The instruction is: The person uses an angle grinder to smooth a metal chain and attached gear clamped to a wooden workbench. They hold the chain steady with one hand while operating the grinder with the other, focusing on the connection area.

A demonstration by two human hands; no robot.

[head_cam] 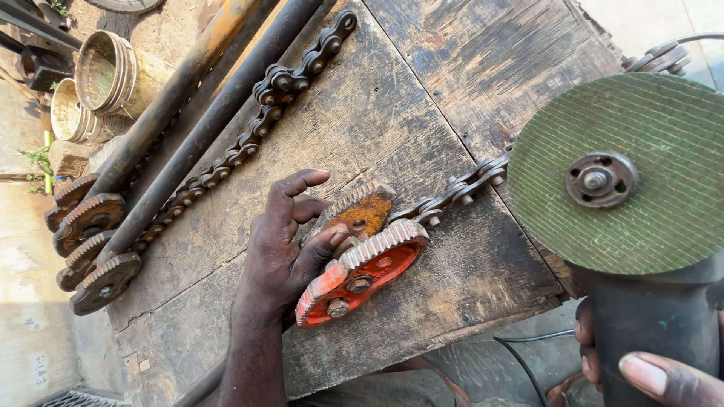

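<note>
Near front edge of wooden worktop (422, 113): red toothed chain-wrench head (362, 271), rusty jaw piece above, chain (460, 188) trailing toward right edge. Left hand (283, 245) spread, thumb and fingers pressing head flat. Right hand (648, 369) wrapped around angle grinder (641, 301), green disc (618, 173) hovering off right edge. Two more chain wrenches (188, 128) along left edge.

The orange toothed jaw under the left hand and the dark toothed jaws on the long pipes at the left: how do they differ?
The orange toothed jaw wears bright paint with rust; the dark toothed jaws look bare and brownish. The left hand presses the orange one, and nobody touches the dark ones. The orange one lies mid-board; the dark ones lie at the edge. Both have serrated curved edges and bolts.
</note>
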